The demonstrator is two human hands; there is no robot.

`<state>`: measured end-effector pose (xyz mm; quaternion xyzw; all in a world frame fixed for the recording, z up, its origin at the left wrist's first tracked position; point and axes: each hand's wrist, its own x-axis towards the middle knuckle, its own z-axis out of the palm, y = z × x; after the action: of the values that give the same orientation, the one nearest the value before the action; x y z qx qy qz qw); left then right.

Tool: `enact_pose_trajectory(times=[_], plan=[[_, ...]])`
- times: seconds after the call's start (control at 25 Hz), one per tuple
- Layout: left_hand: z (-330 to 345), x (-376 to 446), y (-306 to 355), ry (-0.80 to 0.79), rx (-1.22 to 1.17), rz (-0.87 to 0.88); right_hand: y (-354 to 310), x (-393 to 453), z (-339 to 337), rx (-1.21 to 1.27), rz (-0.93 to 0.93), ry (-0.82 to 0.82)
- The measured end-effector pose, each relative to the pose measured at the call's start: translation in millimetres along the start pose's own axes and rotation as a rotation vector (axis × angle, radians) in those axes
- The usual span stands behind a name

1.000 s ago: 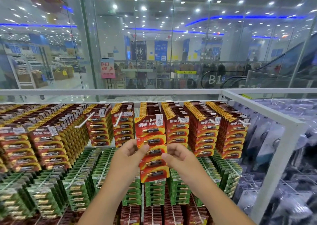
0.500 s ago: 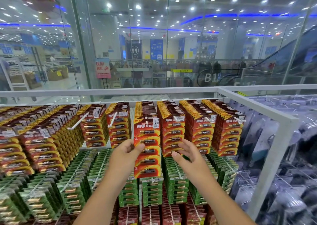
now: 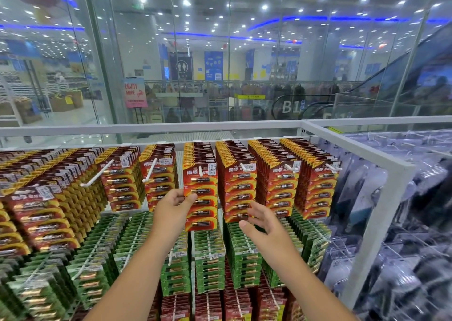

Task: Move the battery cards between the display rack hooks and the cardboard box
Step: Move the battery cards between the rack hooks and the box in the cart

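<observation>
Left hand (image 3: 172, 207): thumb on front of red battery card (image 3: 200, 198), fingers hidden behind its left edge; pinching it. Card hangs on white hook (image 3: 200, 171), front of centre stack in top row. Right hand (image 3: 263, 223): fingers loosely spread, holding nothing, just beside neighbouring red stack (image 3: 241, 188). Green card rows (image 3: 210, 264) below, partly covered by forearms. Cardboard box not in view. Clear packets (image 3: 403, 247) at right too blurred to identify.

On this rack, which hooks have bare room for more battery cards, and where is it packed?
Two white hooks left of the left hand stick out bare beyond their red cards. The hook of the card it holds is full to the tip, as are those above the right hand. Green rows below look packed.
</observation>
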<state>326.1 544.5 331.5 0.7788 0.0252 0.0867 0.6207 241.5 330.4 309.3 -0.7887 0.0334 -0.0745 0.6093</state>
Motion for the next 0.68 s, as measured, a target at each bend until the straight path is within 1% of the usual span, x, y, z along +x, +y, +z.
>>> enact_pose_trajectory(times=[0.16,0.24,0.48,0.68], plan=[[-0.4,-7.8,-10.8,0.079,0.081,0.042,4.0,-3.5,-1.7,-0.006,0.038,0.017],[-3.6,-11.4,-20.9,0.073,0.104,0.055,4.8,-9.8,-2.5,-0.005,0.047,0.031],[-3.6,-37.6,-48.6,-0.049,0.127,0.006,20.9,-41.2,-9.3,0.001,0.095,0.175],[24.4,-101.0,-52.2,-0.132,0.167,0.024,53.9,-95.4,-46.6,-0.002,0.185,0.226]])
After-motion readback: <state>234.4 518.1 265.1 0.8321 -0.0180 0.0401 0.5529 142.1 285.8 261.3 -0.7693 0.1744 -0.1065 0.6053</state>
